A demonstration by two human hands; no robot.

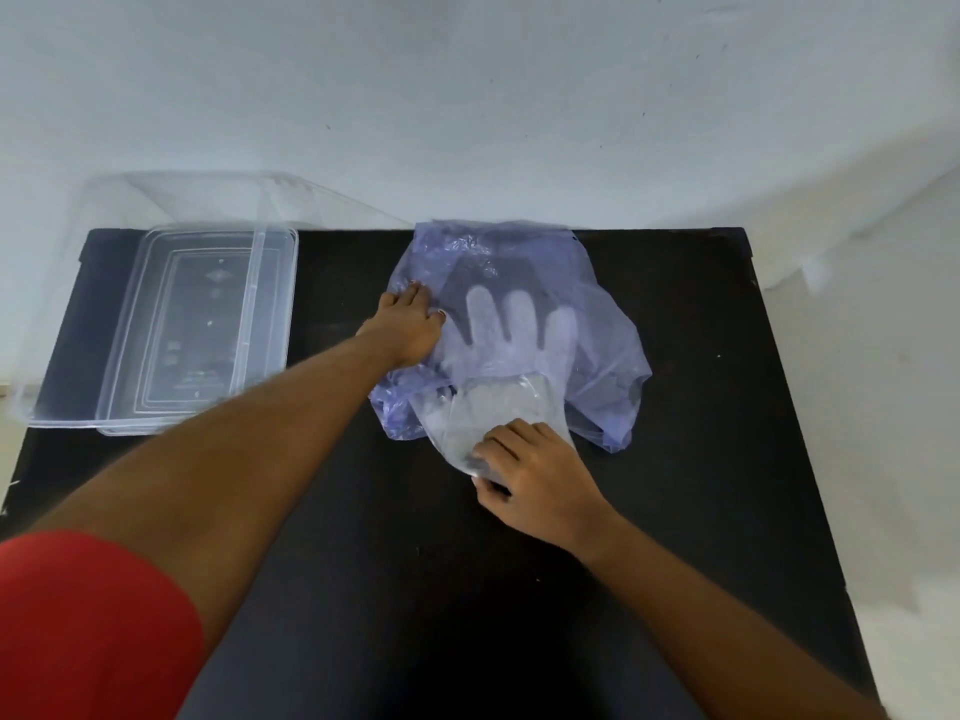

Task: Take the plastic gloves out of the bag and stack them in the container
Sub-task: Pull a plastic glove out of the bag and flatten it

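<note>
A thin bluish plastic bag [597, 324] lies crumpled at the back middle of the black table. Clear plastic gloves [514, 324] show through it, fingers pointing away from me. The cuff end of the gloves [483, 407] sticks out of the bag's near opening. My right hand [530, 475] pinches that cuff end at its near edge. My left hand [410, 324] presses flat on the bag's left side, fingers spread. A clear rectangular container [124, 324] sits at the table's back left, its lid [275, 283] beside it on the right.
The black table [415, 563] ends at a pale wall behind and a pale floor on the right [893, 407]. A red sleeve [88, 626] fills the bottom left corner. The container overhangs the table's left edge slightly.
</note>
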